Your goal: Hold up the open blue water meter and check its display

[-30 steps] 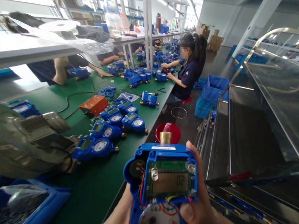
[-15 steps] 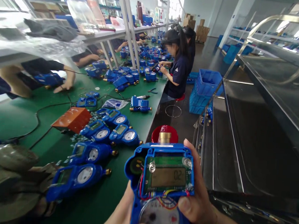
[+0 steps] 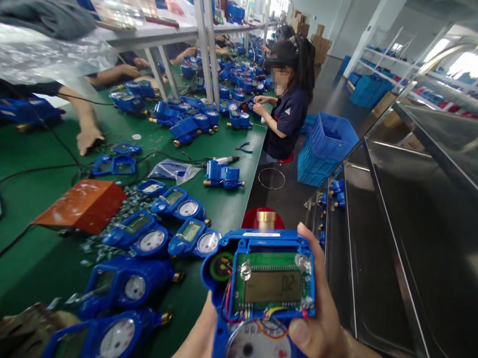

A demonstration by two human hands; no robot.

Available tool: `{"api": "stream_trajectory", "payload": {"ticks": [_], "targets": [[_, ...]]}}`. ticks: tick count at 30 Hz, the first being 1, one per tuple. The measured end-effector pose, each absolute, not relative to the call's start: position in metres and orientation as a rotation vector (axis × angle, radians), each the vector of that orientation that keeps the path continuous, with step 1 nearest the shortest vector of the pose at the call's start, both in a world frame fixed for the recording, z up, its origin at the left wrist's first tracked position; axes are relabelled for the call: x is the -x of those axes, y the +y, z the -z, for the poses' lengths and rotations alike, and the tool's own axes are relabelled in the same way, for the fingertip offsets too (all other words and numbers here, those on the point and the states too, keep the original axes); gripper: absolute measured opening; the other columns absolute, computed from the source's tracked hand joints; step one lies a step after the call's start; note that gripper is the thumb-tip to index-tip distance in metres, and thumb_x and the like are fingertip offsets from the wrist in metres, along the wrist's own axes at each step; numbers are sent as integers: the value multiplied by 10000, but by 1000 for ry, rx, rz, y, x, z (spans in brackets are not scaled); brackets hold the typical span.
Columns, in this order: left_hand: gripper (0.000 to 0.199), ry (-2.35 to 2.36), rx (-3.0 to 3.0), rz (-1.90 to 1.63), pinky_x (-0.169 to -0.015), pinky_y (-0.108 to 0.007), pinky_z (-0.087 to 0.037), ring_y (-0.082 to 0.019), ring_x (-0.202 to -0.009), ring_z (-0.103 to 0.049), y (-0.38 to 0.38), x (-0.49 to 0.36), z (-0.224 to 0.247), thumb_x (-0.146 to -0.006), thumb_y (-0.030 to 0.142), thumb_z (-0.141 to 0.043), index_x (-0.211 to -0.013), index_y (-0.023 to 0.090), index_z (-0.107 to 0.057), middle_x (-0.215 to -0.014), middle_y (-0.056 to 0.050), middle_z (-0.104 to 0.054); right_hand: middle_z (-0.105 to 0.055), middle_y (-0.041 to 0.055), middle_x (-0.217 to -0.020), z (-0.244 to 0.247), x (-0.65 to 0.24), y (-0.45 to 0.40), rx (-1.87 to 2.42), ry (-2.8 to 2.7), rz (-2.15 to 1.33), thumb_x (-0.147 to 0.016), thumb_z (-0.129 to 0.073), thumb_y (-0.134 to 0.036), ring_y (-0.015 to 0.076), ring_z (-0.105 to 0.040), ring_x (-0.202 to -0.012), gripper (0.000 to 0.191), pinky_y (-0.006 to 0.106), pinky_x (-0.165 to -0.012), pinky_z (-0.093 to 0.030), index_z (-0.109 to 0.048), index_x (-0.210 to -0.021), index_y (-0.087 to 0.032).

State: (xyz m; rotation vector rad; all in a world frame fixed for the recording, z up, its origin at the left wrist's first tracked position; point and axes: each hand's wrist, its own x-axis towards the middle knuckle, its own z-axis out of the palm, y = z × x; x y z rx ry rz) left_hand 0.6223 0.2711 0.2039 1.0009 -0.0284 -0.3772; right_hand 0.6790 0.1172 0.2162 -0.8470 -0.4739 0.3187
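Blue plastic water meter (image 3: 256, 303) with cover removed, held upright in front of the chest, just beyond the near edge of the green counter (image 3: 38, 259). Green circuit board with grey display (image 3: 272, 285) exposed and screwed in place; display lit, reading "02". Red, yellow and black wires looped loose over the round dial below. Brass threaded port at top. Left hand (image 3: 200, 342) wrapped around the lower left side of the housing; right hand (image 3: 322, 322) closed around the right side, thumb pressed on the lower corner. Judged stage: board fitted, cover not yet on. Closed blue meters (image 3: 155, 239) laid out on the counter beside an orange box (image 3: 79, 205).
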Motion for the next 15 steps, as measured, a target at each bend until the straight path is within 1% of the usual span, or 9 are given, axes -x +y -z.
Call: {"api": "stream_trajectory", "payload": {"ticks": [4,9,12,15], "targets": [[920,-59,-979,363,-1054,-551,-317,-413,-1261,-419,284,-643,-197,-713,567,-681,-1449,231,-243,-1371,-186,-467,-551,40,-1320,-212,-698,131,863,-455,-359,-773,-722,-249,286,-579,-1143,772,488,-968,-480,-280,-1377,-439],[850,-153,-991,368,-994,-565,-381,-417,-1220,-465,290,-674,-191,-740,543,-659,-1438,253,-269,-1339,-183,-495,-550,56,-1320,-208,-727,133,871,-435,-390,-765,-729,-268,285,-574,-1148,794,487,-987,-458,-261,-1386,-429],[872,-107,-979,343,-966,-565,-404,-425,-1202,-479,287,-693,-186,-710,541,-685,-1430,266,-280,-1310,-177,-523,-545,61,-1324,-203,-751,131,837,-452,-416,-764,-727,-262,287,-574,-1148,799,488,-977,-464,-256,-1389,-424],[933,-4,-1017,294,-935,-563,-424,-433,-1177,-495,277,-712,-182,-680,575,-695,-1436,261,-249,-1291,-191,-534,-544,65,-1324,-194,-785,125,787,-467,-482,-752,-737,-254,284,-566,-1159,833,489,-988,-450,-237,-1399,-413]]}}
